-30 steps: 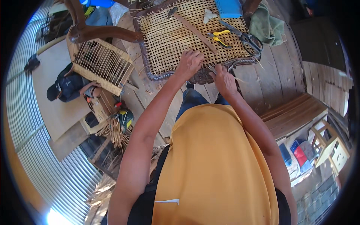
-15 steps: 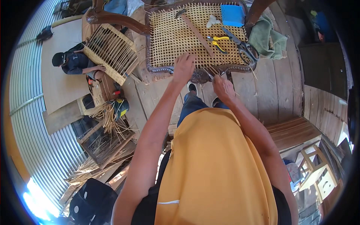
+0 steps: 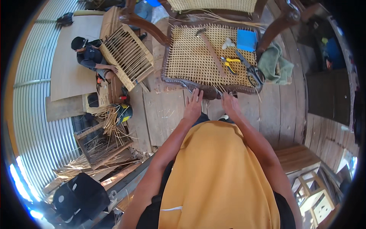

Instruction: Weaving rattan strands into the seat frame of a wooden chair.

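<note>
The cane seat (image 3: 187, 57) of a carved dark wooden chair is in front of me. My left hand (image 3: 193, 103) is open at its front rail (image 3: 204, 92), fingers apart and pointing up. My right hand (image 3: 230, 103) is closed at that rail below loose cane strands (image 3: 220, 86); what it grips is unclear. On the seat lie a wooden-handled hammer (image 3: 211, 49), white pieces (image 3: 228, 43), a blue plastic container (image 3: 246, 40), yellow-handled pliers (image 3: 230, 62) and dark shears (image 3: 253, 74).
At left, a co-worker (image 3: 89, 57) handles a slatted woven frame (image 3: 127, 57), with cane bundles (image 3: 112, 118) below. A green cloth (image 3: 276, 63) lies right of the chair, on plank flooring (image 3: 282, 114). A black bag (image 3: 78, 196) and wooden stool (image 3: 310, 191) are lower down.
The view has shifted, putting the chair lower and showing its cane back. My left hand has moved from the cane surface to the front rail, its fingers now extended.
</note>
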Motion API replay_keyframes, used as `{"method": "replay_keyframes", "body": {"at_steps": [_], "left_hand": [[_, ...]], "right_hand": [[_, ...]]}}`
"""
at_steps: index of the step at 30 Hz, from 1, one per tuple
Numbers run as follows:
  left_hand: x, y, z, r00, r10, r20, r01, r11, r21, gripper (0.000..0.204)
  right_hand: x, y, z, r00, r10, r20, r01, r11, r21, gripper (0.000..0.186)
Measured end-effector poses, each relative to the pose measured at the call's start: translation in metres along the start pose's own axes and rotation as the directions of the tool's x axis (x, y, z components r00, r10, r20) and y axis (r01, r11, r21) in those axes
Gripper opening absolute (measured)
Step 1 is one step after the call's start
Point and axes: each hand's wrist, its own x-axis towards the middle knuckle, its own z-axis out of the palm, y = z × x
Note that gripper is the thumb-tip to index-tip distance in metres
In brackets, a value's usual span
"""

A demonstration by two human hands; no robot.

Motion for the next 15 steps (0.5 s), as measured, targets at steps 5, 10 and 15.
{"method": "replay_keyframes", "body": {"at_steps": [5,10,15], "left_hand": [[-0.001,-0.002,-0.003,0.998,-0.044,0.039,0.05,0.985,-0.168,0.076],[-0.003,-0.01,-0.002,0.998,-0.046,-0.039,0.032,0.953,-0.3,0.074],[-0.033,-0.023,-0.005,0.944,-0.239,-0.226,0.054,0.79,-0.61,0.059]], "right_hand": [[-0.011,0.001,-0.018,0.999,-0.038,0.012,0.038,0.999,0.021,0.023],[-0.031,-0.004,-0.062,0.981,0.002,0.196,-0.014,0.998,0.058,0.03],[-0.096,0.071,-0.05,0.949,0.309,0.065,-0.313,0.948,0.058,0.038]]}}
